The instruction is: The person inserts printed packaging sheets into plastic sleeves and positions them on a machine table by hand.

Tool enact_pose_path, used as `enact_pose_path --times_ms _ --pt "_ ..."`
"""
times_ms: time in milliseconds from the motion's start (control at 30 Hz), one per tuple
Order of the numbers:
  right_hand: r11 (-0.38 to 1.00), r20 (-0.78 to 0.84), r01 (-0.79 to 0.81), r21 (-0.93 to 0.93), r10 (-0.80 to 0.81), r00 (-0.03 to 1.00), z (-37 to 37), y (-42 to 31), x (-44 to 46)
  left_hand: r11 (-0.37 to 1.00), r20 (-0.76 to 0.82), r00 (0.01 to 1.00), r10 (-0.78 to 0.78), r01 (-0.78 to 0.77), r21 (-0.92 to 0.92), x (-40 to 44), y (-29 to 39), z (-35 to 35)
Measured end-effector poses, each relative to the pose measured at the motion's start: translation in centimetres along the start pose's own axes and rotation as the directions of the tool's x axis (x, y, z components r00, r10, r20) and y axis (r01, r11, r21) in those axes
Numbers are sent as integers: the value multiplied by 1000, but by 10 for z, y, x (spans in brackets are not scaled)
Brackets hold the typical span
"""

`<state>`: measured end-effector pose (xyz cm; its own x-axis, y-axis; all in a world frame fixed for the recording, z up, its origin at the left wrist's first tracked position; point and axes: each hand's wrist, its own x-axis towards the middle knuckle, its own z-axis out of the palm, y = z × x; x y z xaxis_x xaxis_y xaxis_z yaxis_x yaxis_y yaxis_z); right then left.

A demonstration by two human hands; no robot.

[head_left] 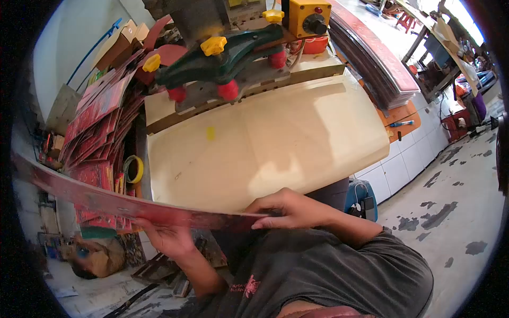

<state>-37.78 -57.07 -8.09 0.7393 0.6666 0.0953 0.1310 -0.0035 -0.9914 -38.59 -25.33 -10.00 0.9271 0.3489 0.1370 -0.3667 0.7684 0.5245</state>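
Observation:
A long, thin, dark red sheet (143,204), seen almost edge-on, stretches from the far left to the middle of the view. My left hand (172,239) supports it from below, with its fingers at the lower edge. At its right end my right hand (283,211) pinches the corner between thumb and fingers. Just beyond the sheet lies a cream-coloured work surface (254,143) with a small yellow mark. Over its back edge stands a dark green press frame (228,61) with yellow knobs and red feet.
Piles of red printed sheets (98,122) lean at the left, near a yellow tape roll (133,169). A yellow control box (308,18) sits at the back. Stacked long boards (374,53) and a blue-handled tool (402,123) lie to the right. A blue container (362,199) stands below.

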Motion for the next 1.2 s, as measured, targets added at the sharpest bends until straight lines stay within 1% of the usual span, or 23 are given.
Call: enact_pose_path --times_ms 67,133,167,233,267,300,333,367,433,500,567,633,733,767,800,833,900,933,1000,1033,1100,1167,1200 --pt "999 -20 -34 23 35 999 -5 -2 -2 999 -41 998 47 -46 18 2 0 4" --pt "994 -99 -105 39 109 989 -12 -3 -6 987 -69 995 70 -59 148 1 -4 18" --pt "993 -99 -107 41 111 989 -16 0 -8 987 -71 995 68 -57 148 3 -4 24" --pt "992 -190 -108 60 117 975 -25 8 -12 947 -174 969 173 -115 299 6 -4 34" --pt "962 -186 -229 151 255 949 -33 5 -18 946 -176 969 174 -115 302 8 1 34" --pt "937 -245 -130 325 217 945 -38 9 -21 912 -226 945 237 -136 387 13 10 31" --pt "917 -317 -117 382 248 915 -44 0 -24 870 -269 915 302 -149 471 18 18 28" --pt "895 -384 -98 435 283 879 -53 -9 -28 868 -272 913 305 -149 473 22 24 25" --pt "960 -527 -75 269 212 823 -77 -2 -42 868 -353 875 332 -137 477 29 37 18" --pt "972 -661 29 234 137 737 -101 12 -57 891 -370 880 299 -118 439 31 49 8" --pt "968 -764 103 229 113 635 -113 -2 -62 868 -367 863 347 -148 473 34 56 3" --pt "986 -822 79 146 77 565 -130 2 -72 894 -348 885 309 -146 423 41 69 -19" --pt "997 -853 29 -65 -70 517 -147 -6 -80 862 -265 933 245 -84 500 55 81 -50" --pt "994 -860 38 -104 -109 499 -152 -9 -83 829 -115 975 191 -97 551 63 87 -68" --pt "987 -873 113 -113 -153 463 -161 -8 -88 793 34 992 123 -119 598 69 94 -78" --pt "971 -843 182 -157 -227 487 -167 -12 -92 792 33 992 121 -117 599 75 98 -81" --pt "959 -876 236 -156 -245 416 -168 -20 -92 565 122 987 106 -161 809 85 101 -80" --pt "960 -876 235 -155 -243 417 -174 -15 -97 564 120 987 106 -159 810 87 101 -78" --pt "965 -731 183 -190 -263 630 -189 -1 -108 341 203 972 -116 -153 928 89 99 -70" --pt "984 -691 110 -141 -177 701 -189 2 -110 341 204 972 -117 -154 927 86 95 -67" --pt "999 -725 -10 -38 -21 688 -187 17 -114 324 116 980 -163 -58 944 79 83 -62" --pt "999 -760 -17 -27 -9 650 -183 23 -119 289 67 987 -146 -22 957 76 78 -72" --pt "994 -760 -105 -9 62 648 -183 23 -124 290 68 987 -143 -24 957 75 78 -77"
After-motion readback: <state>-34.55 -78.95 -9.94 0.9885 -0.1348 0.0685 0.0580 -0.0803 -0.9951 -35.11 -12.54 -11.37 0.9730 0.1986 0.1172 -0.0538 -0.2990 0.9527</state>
